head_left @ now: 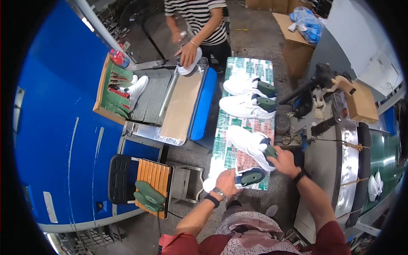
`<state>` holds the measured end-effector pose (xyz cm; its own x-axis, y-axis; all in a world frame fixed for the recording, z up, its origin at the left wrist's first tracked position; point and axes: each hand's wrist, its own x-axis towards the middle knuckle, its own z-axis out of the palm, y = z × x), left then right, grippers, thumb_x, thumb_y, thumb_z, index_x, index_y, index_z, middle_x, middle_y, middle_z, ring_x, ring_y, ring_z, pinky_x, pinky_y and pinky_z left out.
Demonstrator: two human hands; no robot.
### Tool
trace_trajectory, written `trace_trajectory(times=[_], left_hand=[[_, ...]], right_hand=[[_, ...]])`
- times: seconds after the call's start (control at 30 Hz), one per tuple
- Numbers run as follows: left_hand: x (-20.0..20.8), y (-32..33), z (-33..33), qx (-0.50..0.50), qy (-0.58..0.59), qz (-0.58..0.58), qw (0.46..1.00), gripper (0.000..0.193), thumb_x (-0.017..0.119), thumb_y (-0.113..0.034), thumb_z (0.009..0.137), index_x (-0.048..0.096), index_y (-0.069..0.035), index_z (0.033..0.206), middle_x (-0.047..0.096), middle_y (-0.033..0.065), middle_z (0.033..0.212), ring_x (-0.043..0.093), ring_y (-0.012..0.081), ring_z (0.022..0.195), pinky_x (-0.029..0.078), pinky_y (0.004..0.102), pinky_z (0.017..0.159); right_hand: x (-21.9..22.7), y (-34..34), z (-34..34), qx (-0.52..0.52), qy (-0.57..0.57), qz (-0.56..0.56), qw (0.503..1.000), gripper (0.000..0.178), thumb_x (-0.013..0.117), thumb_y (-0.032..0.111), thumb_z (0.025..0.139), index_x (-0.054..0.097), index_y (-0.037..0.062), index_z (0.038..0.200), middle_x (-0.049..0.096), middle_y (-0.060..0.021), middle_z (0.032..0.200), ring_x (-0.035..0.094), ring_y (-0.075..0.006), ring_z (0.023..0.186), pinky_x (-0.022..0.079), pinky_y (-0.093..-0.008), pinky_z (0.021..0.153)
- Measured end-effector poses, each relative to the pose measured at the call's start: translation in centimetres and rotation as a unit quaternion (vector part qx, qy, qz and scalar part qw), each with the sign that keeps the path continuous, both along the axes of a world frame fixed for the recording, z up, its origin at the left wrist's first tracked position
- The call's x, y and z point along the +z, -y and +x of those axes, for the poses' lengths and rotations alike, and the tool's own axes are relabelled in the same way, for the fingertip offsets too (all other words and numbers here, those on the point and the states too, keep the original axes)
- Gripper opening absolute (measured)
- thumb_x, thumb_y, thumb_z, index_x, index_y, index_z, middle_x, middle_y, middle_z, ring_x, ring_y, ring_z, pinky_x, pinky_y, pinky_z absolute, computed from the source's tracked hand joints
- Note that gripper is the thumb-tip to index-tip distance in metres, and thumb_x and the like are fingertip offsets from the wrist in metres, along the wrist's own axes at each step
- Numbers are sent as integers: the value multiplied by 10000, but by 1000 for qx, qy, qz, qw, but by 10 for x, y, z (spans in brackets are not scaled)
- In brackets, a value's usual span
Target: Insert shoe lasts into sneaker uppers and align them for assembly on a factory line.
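Note:
My left hand point(226, 182) is closed over the middle of a white shoe point(208, 184) at the near end of a narrow table point(244, 159). A dark green shoe last point(253, 177) fills that shoe's opening. Just beyond it lies another white shoe point(242, 138), toe pointing to the far left. My right hand point(284, 161) grips the green last point(270, 152) at this shoe's heel end; the fingertips are partly hidden. Farther up the same table rest two more white shoes, one point(240, 106) behind the other point(239, 86), each with a green last inside.
Across from me a person in a striped shirt point(204, 21) handles a white shoe point(190, 63) over a cardboard-topped bench point(182, 106). White shoes point(137, 89) sit on a conveyor at a blue machine point(59, 106). Green lasts point(149, 193) lie on a slatted chair point(153, 170). Machinery point(304, 102) stands right.

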<state>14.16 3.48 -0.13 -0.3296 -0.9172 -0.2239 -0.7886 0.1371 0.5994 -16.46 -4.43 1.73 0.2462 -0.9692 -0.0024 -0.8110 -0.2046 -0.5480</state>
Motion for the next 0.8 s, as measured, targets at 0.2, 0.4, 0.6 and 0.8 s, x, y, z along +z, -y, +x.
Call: trace_trajectory(times=[0.2,0.4,0.6,0.8], left_hand=[[15,-4,-7,23,100,-21,995,851,947,-510,596,643,13,1194,719,227,1110,698,384,1032,558,454,898],[39,-37,-95,228,32,68,971,731,994,-292,583,671,44,1146,749,168,1049,712,290,919,558,393,837],[126,-32,-301,148,-207,189,948,542,905,-190,742,691,63,1171,737,105,1099,669,179,944,536,353,870],[169,-25,-429,-19,-300,158,941,543,889,-175,757,680,36,1212,747,102,1129,676,165,1018,523,340,942]], right_hand=[[49,-168,-163,-313,52,36,947,436,779,402,835,688,59,1087,724,-203,848,711,-399,795,548,-464,723],[82,-294,-352,-521,103,5,847,387,807,278,834,674,36,1105,721,-201,870,707,-382,806,534,-419,734],[26,-321,-500,-553,-31,126,823,479,763,158,859,596,-7,1277,718,-231,1071,710,-298,994,532,-420,878],[179,-171,-395,-229,242,-189,924,685,674,326,928,453,-77,1435,501,-269,1462,488,-459,1330,383,-504,1124]])
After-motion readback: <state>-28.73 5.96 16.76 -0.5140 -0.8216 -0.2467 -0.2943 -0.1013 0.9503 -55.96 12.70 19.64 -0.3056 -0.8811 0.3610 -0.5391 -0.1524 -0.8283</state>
